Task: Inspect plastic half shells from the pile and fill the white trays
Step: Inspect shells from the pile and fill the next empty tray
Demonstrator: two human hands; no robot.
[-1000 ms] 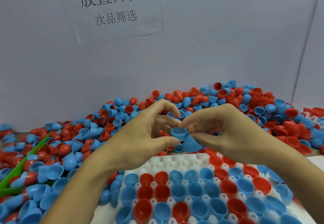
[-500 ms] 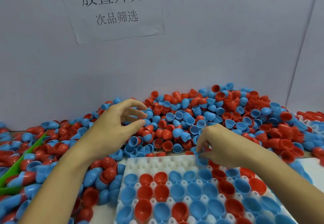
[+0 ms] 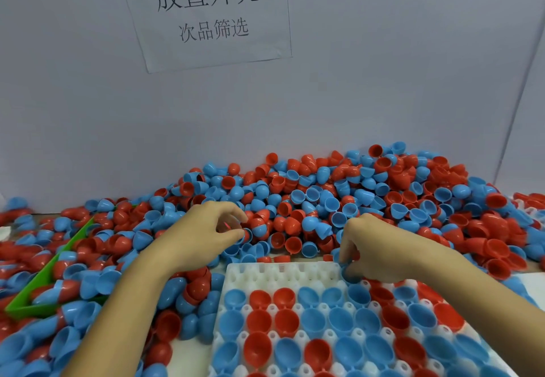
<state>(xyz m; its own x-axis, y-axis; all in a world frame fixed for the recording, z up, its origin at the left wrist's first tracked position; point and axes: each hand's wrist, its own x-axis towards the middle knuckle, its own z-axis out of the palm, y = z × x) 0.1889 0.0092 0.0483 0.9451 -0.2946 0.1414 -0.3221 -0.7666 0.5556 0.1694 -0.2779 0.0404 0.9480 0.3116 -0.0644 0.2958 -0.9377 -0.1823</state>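
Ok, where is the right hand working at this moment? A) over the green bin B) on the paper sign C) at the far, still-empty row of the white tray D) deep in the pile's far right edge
C: the right hand curls its fingers around a blue shell at the white tray's far row, whose other sockets are unfilled.

Pale grey-blue back wall [image 3: 383,82] is running across whole upper half of view, w/ a seam at far right where a side panel [image 3: 535,105] is meeting it at an angle. White paper sheet [image 3: 206,14] is hanging on the wall, upper centre, slightly tilted, w/ two lines of black Chinese print. Bright green plastic tray [image 3: 44,282] is lying at left, its long edge running diagonally. Pale surface [image 3: 194,350] is showing in a small bare patch near bottom centre.
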